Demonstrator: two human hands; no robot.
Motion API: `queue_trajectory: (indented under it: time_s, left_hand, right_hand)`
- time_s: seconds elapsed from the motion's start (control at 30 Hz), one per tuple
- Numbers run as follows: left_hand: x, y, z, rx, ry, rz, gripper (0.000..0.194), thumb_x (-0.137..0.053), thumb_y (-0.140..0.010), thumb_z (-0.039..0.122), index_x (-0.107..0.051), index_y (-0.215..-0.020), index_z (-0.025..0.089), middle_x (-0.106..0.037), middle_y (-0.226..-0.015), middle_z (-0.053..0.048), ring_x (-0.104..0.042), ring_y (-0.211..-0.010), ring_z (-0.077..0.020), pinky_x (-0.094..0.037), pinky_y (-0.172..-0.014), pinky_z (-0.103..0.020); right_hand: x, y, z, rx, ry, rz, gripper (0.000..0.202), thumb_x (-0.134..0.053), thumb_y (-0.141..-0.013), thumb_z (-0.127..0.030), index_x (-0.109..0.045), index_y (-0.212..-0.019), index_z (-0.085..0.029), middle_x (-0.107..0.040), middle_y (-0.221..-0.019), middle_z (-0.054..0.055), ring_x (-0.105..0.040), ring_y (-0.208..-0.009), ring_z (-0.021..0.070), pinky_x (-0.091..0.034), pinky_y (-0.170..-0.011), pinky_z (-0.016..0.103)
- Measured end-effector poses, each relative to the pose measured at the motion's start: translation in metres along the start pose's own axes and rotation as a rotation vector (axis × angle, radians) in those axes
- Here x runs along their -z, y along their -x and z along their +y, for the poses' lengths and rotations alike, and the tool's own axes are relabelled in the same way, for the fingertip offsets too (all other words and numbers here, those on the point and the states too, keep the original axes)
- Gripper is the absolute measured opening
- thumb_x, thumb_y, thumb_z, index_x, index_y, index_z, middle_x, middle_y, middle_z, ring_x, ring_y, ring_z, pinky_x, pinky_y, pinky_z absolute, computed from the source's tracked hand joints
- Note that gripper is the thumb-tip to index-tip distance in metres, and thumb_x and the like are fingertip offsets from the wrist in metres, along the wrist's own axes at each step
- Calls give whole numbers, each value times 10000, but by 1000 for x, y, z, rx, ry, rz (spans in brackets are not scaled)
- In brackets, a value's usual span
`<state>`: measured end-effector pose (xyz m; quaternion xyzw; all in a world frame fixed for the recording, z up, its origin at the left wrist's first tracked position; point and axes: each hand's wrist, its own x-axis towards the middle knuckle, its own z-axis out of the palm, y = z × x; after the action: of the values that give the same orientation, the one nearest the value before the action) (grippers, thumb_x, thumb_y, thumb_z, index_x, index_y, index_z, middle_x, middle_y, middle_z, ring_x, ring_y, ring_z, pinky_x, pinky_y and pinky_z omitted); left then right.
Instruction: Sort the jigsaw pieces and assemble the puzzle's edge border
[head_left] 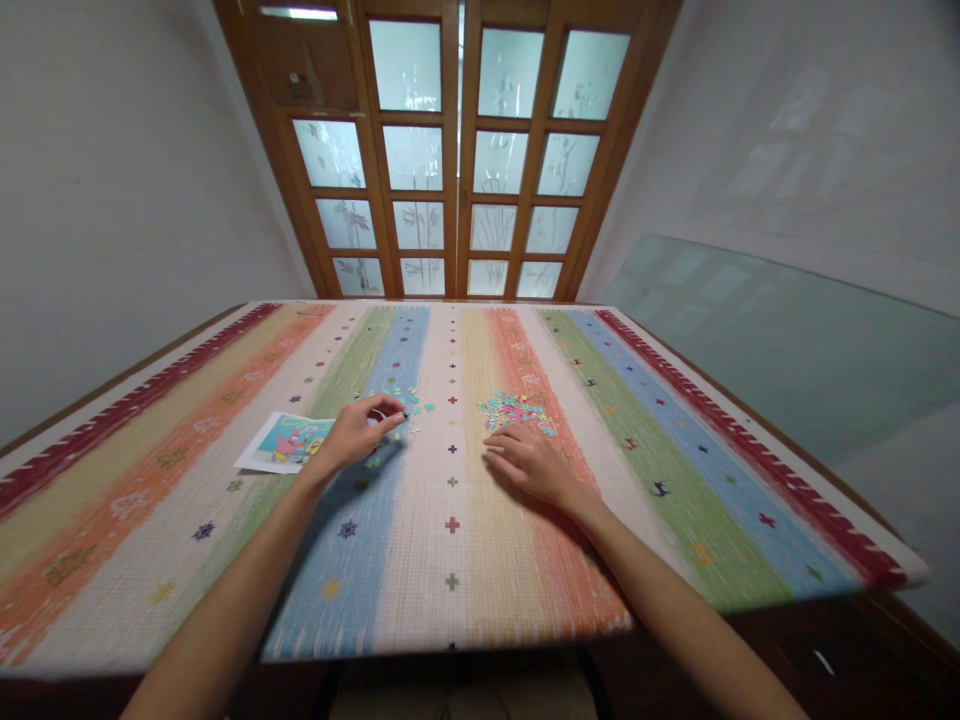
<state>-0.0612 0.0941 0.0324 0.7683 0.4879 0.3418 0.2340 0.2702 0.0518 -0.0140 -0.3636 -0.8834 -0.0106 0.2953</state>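
Note:
My left hand (365, 427) is raised a little over the blue stripe of the cloth, thumb and forefinger pinched together at a small dark bit that looks like a jigsaw puzzle piece (406, 416). Loose puzzle pieces (427, 406) lie scattered around and beneath that hand, partly hidden by it. My right hand (527, 460) lies palm down with fingers stretched out, just in front of a dense pile of small teal, pink and yellow puzzle pieces (514, 408). Beside my left wrist is a printed cartoon picture (289, 440), its right edge covered by the forearm.
A striped tablecloth (452, 555) covers the wide table. Past the far edge stand wooden doors (457, 150) with frosted panes. White walls flank both sides, and a pale green glass panel (787, 340) leans at the right.

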Motion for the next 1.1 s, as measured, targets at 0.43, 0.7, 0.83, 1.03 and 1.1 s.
queue_trajectory:
  time_s: [0.43, 0.7, 0.83, 1.03, 1.1]
  left_hand:
    - [-72, 27, 63, -117, 299, -195, 203, -657, -899, 350, -767, -939, 185, -776, -934, -76, -696, -866, -198, -551, -846, -358]
    - [-78, 32, 60, -102, 321, -205, 171, -669, -897, 328, -766, -944, 196, -770, -921, -76, -683, -845, -196, -541, -817, -361]
    - [-83, 37, 58, -105, 319, -202, 166, -664, -895, 322, -773, -935, 204, -767, -899, -67, -666, -840, -193, -528, -834, -370]
    - [-89, 44, 55, -68, 314, -219, 180, -656, -897, 320, -773, -944, 191, -766, -903, -72, -656, -810, -189, -510, -765, -350]
    - [-90, 45, 54, -60, 310, -243, 185, -647, -910, 320, -768, -957, 187, -765, -910, -72, -655, -798, -186, -512, -750, -344]
  right_hand:
    - [7, -1, -30, 117, -115, 166, 207, -541, -1017, -221, -740, -982, -177, -701, -863, 84, -612, -761, 194, -463, -710, 337]
    - [8, -2, -29, 197, -164, 209, 125, -581, -968, -153, -697, -925, -167, -681, -834, 70, -596, -711, 169, -437, -651, 296]
    - [4, 1, -27, 224, -172, 179, 126, -574, -949, -153, -693, -909, -172, -679, -834, 67, -595, -727, 171, -433, -653, 294]
    - [-1, 4, -25, 227, -135, 97, 143, -582, -961, -181, -701, -882, -167, -673, -811, 64, -570, -701, 165, -407, -662, 303]
    - [-2, 5, -25, 222, -126, 77, 169, -576, -972, -175, -697, -854, -166, -674, -799, 63, -568, -695, 161, -403, -668, 304]
